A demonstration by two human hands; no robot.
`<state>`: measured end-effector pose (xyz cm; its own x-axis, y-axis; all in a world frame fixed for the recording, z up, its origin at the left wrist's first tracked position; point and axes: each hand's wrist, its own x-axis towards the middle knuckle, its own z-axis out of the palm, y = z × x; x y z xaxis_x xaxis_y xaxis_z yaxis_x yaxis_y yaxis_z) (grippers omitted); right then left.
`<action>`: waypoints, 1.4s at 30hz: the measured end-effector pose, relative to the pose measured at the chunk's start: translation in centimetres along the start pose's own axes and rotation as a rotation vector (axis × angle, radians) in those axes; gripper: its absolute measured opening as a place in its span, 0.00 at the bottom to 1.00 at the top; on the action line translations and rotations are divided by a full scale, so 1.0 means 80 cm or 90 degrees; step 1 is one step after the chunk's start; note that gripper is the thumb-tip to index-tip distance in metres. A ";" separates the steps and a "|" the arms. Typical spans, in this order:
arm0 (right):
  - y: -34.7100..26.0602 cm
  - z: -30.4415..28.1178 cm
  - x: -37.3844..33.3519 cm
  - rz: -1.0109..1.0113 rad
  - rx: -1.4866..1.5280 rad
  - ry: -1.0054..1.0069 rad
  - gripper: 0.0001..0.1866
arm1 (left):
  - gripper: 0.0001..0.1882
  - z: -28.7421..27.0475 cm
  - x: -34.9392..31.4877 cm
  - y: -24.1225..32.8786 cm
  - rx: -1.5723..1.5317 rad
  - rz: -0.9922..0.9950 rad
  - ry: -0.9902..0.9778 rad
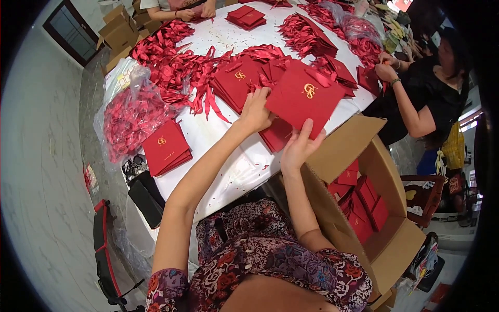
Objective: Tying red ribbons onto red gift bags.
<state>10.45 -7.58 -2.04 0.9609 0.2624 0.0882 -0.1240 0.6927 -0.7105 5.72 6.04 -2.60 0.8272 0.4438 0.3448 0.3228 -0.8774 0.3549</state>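
Note:
A flat red paper gift bag (pixel 312 91) with a gold emblem and a red ribbon is raised over the table. My right hand (pixel 300 146) grips its lower edge, thumb on the front face. Beside its left corner, my left hand (pixel 254 112) has curled fingers; whatever they pinch is hidden. Behind that hand lies a stack of similar red bags (pixel 234 86), with another red bag (pixel 275 134) partly visible beneath my hands. Red ribbons (pixel 208 78) spread in a tangle to the left and behind.
An open cardboard box (pixel 387 171) holding red bags stands at my right. Left on the white-covered table (pixel 228 161) are a small bag stack (pixel 167 148), a plastic sack of ribbons (pixel 132 122) and a black pouch (pixel 145 200). A person (pixel 426 91) works at right, another (pixel 182 10) across.

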 end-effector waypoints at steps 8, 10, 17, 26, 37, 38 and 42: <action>-0.001 -0.012 -0.005 -0.508 -0.601 -0.273 0.26 | 0.22 0.020 0.009 -0.049 -0.265 -0.034 0.024; 0.015 -0.040 -0.009 -0.492 -0.656 -0.333 0.30 | 0.23 0.020 0.021 -0.048 -0.319 -0.077 -0.036; 0.036 -0.101 -0.006 -0.405 -0.763 -0.468 0.28 | 0.24 0.035 0.023 -0.065 -0.513 -0.119 -0.015; 0.039 -0.100 0.020 -0.380 -0.890 -0.557 0.30 | 0.18 0.024 -0.018 -0.007 -0.099 0.034 0.282; 0.063 -0.042 0.040 -0.328 -0.831 -0.347 0.23 | 0.29 0.049 -0.053 -0.013 -0.003 -0.085 0.036; 0.067 -0.036 0.044 -0.390 -0.932 -0.296 0.23 | 0.29 0.048 -0.052 -0.016 -0.002 -0.085 0.036; 0.101 -0.042 0.060 -0.313 -1.016 -0.368 0.19 | 0.28 0.055 -0.046 -0.029 -0.044 -0.113 -0.047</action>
<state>14.88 -2.98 -9.73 0.5852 0.6779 0.4449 0.8023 -0.4045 -0.4390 3.99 5.62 -8.51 0.7927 0.5733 0.2071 0.4362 -0.7708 0.4643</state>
